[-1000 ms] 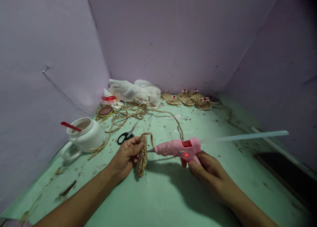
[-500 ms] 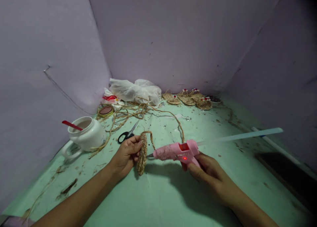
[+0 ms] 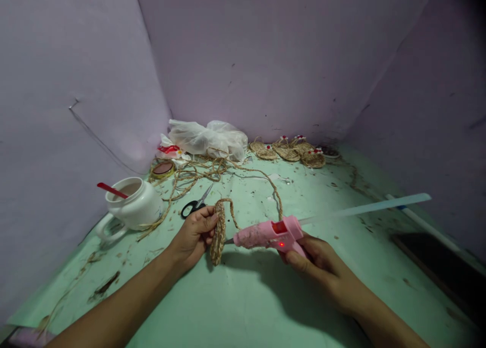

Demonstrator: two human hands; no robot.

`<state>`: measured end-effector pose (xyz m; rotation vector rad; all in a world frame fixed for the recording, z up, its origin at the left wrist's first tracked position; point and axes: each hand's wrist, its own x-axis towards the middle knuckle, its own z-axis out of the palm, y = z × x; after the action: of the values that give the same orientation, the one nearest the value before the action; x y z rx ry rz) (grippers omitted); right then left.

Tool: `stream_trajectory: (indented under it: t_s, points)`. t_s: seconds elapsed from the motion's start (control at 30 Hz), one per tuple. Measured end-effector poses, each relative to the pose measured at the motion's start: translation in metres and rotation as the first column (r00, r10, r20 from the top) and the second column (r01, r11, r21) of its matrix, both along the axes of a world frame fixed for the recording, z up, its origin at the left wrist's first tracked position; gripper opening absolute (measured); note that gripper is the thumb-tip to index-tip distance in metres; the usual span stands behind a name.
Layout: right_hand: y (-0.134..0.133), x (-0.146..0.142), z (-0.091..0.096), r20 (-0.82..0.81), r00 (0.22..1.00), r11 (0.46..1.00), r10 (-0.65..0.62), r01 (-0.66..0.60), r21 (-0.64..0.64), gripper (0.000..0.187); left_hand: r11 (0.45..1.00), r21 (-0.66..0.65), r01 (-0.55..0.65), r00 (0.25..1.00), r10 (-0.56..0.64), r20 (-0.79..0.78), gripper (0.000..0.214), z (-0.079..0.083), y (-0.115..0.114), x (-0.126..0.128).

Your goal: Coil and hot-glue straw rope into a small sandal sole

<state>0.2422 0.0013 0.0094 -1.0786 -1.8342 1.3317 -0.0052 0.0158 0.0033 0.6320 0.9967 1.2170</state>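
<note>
Between the thumb and fingers of my left hand (image 3: pixel 195 234) is a flat coil of braided straw rope (image 3: pixel 217 234), held edge-on. A loose length of the same braid (image 3: pixel 279 198) runs from the coil's top, behind the glue gun, and back across the table. My right hand (image 3: pixel 317 262) is wrapped around the handle of a pink hot glue gun (image 3: pixel 266 234) with a red light lit. Its nozzle points left and meets the coil's right side, or nearly so. A long translucent glue stick (image 3: pixel 364 208) sticks out of the gun's back.
Black-handled scissors (image 3: pixel 195 204) lie just beyond my left hand. At left stands a white mug (image 3: pixel 138 206) with a red stick. Along the back are a plastic bag (image 3: pixel 208 138), a rope tangle (image 3: pixel 190 178) and several woven pieces with beads (image 3: pixel 286 152).
The glue gun's nozzle has dipped and shifted very slightly left along the coil. Both hands keep their holds, and the coil has barely moved.
</note>
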Motion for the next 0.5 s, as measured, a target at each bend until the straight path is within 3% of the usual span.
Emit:
stream_trajectory:
  t_s: [0.5]
  points:
    - [-0.0012, 0.0003, 0.0001, -0.028, 0.997, 0.995, 0.077, -0.079, -0.069, 0.044, 1.000, 0.013, 0.014, 1.000, -0.014, 0.017, 0.035, -0.0005, 0.0008, -0.0003]
